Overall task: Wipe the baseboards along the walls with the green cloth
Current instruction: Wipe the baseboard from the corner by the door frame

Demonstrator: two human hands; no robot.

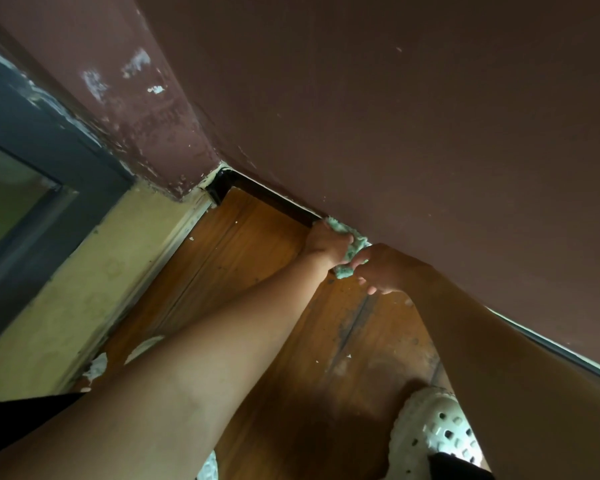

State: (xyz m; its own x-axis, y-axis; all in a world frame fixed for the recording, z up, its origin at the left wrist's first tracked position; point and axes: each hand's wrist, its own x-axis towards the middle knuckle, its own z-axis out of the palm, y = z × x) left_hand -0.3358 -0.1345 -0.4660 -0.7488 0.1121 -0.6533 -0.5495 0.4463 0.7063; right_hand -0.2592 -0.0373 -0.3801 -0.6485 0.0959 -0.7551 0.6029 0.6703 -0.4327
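Note:
The green cloth (352,249) is bunched against the dark baseboard (274,199) at the foot of the maroon wall (413,133). My left hand (326,242) grips the cloth's upper part and presses it to the baseboard. My right hand (383,268) pinches the cloth's lower end, just right of the left hand. Both hands hide part of the cloth and the baseboard behind them. The baseboard runs left from the cloth to the corner (222,181), and another stretch (568,358) shows past my right forearm.
The wooden floor (257,258) lies below the hands, dusty and stained near the wall. A yellowish sill (84,289) and a dark door or window frame (32,133) stand at left. White perforated shoes (430,434) are on the floor at bottom right. White debris (97,367) lies by the sill.

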